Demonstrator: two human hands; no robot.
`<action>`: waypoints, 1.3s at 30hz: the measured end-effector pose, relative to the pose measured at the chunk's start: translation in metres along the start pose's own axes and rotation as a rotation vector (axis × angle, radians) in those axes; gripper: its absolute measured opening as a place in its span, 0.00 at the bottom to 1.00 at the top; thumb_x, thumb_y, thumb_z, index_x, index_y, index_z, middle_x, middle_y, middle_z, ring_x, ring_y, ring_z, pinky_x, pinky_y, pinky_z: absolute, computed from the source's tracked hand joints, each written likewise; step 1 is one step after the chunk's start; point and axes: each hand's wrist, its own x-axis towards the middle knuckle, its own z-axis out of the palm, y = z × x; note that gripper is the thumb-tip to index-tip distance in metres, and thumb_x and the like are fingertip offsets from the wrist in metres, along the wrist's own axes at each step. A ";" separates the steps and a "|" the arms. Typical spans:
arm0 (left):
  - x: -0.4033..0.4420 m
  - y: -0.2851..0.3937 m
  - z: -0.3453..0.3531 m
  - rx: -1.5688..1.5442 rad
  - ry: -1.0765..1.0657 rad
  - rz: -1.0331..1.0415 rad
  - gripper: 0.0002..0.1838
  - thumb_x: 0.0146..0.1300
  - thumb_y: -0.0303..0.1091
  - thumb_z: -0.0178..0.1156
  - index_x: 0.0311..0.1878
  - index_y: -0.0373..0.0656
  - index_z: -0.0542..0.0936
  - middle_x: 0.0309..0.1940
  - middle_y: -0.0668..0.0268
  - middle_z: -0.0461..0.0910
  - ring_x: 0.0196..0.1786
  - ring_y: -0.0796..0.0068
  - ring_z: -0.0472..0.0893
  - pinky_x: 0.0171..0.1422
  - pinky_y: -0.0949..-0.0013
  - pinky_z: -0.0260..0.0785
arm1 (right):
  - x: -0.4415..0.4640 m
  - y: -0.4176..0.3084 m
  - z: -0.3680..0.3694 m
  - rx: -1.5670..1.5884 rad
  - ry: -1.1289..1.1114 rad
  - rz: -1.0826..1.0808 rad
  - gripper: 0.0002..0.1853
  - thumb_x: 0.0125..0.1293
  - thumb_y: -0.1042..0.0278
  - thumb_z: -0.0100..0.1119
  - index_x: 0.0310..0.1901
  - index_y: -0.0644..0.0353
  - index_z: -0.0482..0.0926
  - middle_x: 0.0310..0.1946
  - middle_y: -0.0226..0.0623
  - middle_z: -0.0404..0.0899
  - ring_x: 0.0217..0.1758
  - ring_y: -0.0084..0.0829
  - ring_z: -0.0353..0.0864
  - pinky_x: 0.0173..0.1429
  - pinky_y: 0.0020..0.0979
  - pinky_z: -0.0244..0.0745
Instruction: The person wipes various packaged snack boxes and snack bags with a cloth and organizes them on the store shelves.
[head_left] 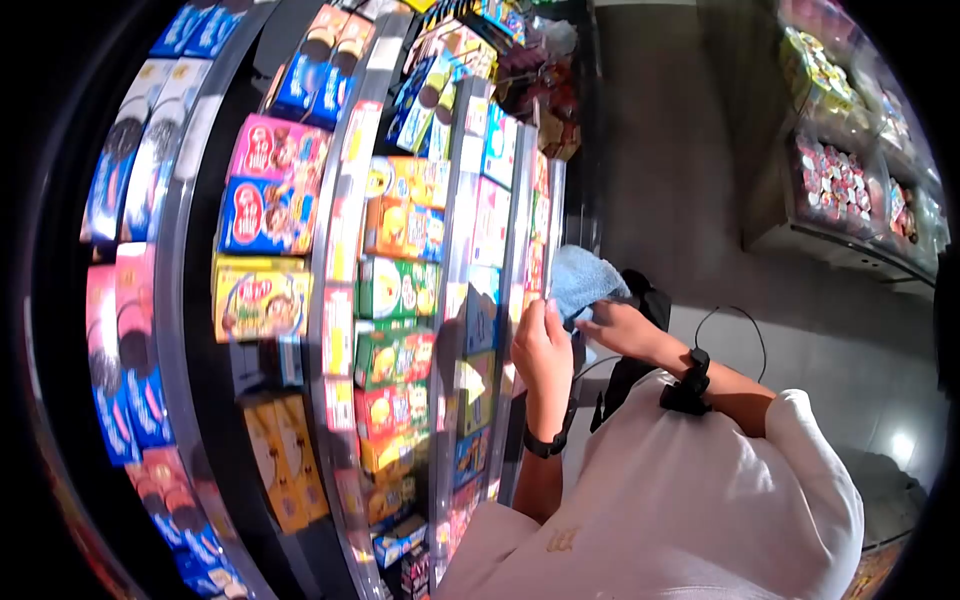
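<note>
A light blue cloth [585,280] is bunched up in front of me, beside the shelf's right edge. My left hand [543,345] is closed, its fingertips pinching the cloth's lower left edge. On the cloth's lower right side, my right hand [618,330] has its fingers bent around the fabric. Both wrists wear black bands. Just left of my hands, the shelf edge [520,230] carries a strip of price labels.
Shelf rows of snack boxes fill the left, including a yellow box [262,300] and green boxes [395,288]. Grey tiled floor [660,180] lies to the right. A display case [800,225] with packaged goods stands at the upper right. A black bag [645,300] is behind my right hand.
</note>
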 end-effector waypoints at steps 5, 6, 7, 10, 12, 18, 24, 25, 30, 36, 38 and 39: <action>0.051 0.015 0.059 0.078 -0.357 -0.003 0.06 0.71 0.33 0.56 0.40 0.41 0.75 0.30 0.55 0.79 0.33 0.46 0.82 0.30 0.51 0.72 | 0.077 0.007 -0.048 0.521 -0.140 0.139 0.17 0.73 0.60 0.55 0.51 0.66 0.79 0.46 0.33 0.83 0.48 0.26 0.78 0.55 0.33 0.74; 0.065 0.022 0.069 0.046 -0.347 0.069 0.05 0.71 0.33 0.56 0.41 0.41 0.75 0.31 0.55 0.79 0.33 0.47 0.82 0.31 0.51 0.73 | 0.101 0.021 -0.053 0.686 -0.181 0.075 0.15 0.73 0.62 0.56 0.51 0.66 0.79 0.46 0.30 0.82 0.48 0.25 0.77 0.54 0.32 0.74; 0.082 0.031 0.074 0.016 -0.335 0.131 0.04 0.71 0.32 0.56 0.42 0.42 0.74 0.32 0.55 0.79 0.32 0.48 0.82 0.31 0.52 0.73 | 0.121 0.021 -0.064 0.848 -0.230 0.018 0.14 0.72 0.63 0.57 0.51 0.65 0.79 0.46 0.28 0.81 0.48 0.23 0.76 0.53 0.30 0.74; 0.130 0.042 0.087 -0.104 -0.335 0.135 0.03 0.70 0.30 0.56 0.41 0.40 0.76 0.33 0.54 0.81 0.34 0.46 0.82 0.32 0.51 0.73 | 0.166 0.013 -0.098 1.075 -0.362 0.027 0.14 0.72 0.63 0.57 0.51 0.65 0.79 0.47 0.28 0.81 0.48 0.24 0.76 0.54 0.30 0.74; 0.164 0.044 0.095 -0.136 -0.320 0.130 0.03 0.70 0.29 0.57 0.41 0.40 0.76 0.33 0.54 0.81 0.34 0.47 0.82 0.32 0.52 0.73 | 0.189 -0.006 -0.117 1.121 -0.418 0.038 0.15 0.72 0.63 0.56 0.52 0.65 0.78 0.47 0.28 0.81 0.48 0.24 0.76 0.54 0.30 0.74; 0.249 0.050 0.136 -0.243 -0.190 0.203 0.02 0.68 0.27 0.59 0.42 0.41 0.78 0.31 0.57 0.82 0.35 0.52 0.83 0.35 0.58 0.74 | 0.242 -0.030 -0.151 1.146 -0.376 0.133 0.15 0.73 0.62 0.56 0.53 0.64 0.77 0.47 0.29 0.81 0.49 0.25 0.77 0.54 0.31 0.75; 0.341 0.012 0.095 -0.087 0.034 0.065 0.13 0.64 0.29 0.64 0.51 0.39 0.79 0.43 0.52 0.80 0.44 0.47 0.80 0.49 0.53 0.73 | 0.304 -0.026 -0.206 1.103 -0.223 0.185 0.16 0.73 0.61 0.55 0.54 0.64 0.76 0.48 0.30 0.80 0.49 0.26 0.77 0.55 0.31 0.75; 0.353 -0.004 0.087 0.016 0.017 -0.035 0.16 0.65 0.30 0.64 0.55 0.39 0.78 0.48 0.49 0.79 0.48 0.45 0.80 0.52 0.52 0.72 | 0.314 -0.023 -0.216 1.091 -0.206 0.193 0.16 0.73 0.61 0.55 0.55 0.64 0.76 0.48 0.30 0.80 0.49 0.26 0.77 0.55 0.31 0.75; 0.374 -0.074 0.083 0.444 -0.012 -0.119 0.44 0.62 0.37 0.67 0.78 0.44 0.57 0.67 0.32 0.64 0.70 0.34 0.66 0.73 0.49 0.61 | 0.362 0.004 -0.299 0.982 -0.067 0.214 0.17 0.74 0.60 0.55 0.56 0.64 0.75 0.49 0.31 0.80 0.50 0.27 0.78 0.55 0.32 0.75; 0.396 -0.100 0.092 0.406 -0.163 -0.514 0.31 0.64 0.51 0.65 0.62 0.37 0.75 0.57 0.49 0.79 0.62 0.49 0.77 0.68 0.54 0.68 | 0.428 0.022 -0.430 0.832 0.088 0.218 0.18 0.74 0.60 0.54 0.57 0.63 0.74 0.49 0.32 0.80 0.50 0.29 0.78 0.56 0.32 0.75; 0.378 -0.123 0.102 0.415 0.027 -0.433 0.27 0.64 0.48 0.64 0.61 0.41 0.77 0.58 0.52 0.79 0.62 0.49 0.77 0.69 0.56 0.67 | 0.458 0.024 -0.445 0.810 0.075 0.223 0.18 0.74 0.59 0.54 0.58 0.63 0.74 0.50 0.32 0.80 0.50 0.29 0.78 0.56 0.33 0.75; 0.372 -0.128 0.107 0.465 0.077 -0.431 0.25 0.65 0.46 0.64 0.61 0.42 0.78 0.59 0.52 0.79 0.63 0.50 0.76 0.69 0.56 0.67 | 0.470 0.025 -0.448 0.803 0.065 0.225 0.18 0.74 0.59 0.54 0.58 0.63 0.74 0.50 0.32 0.80 0.50 0.29 0.78 0.56 0.33 0.76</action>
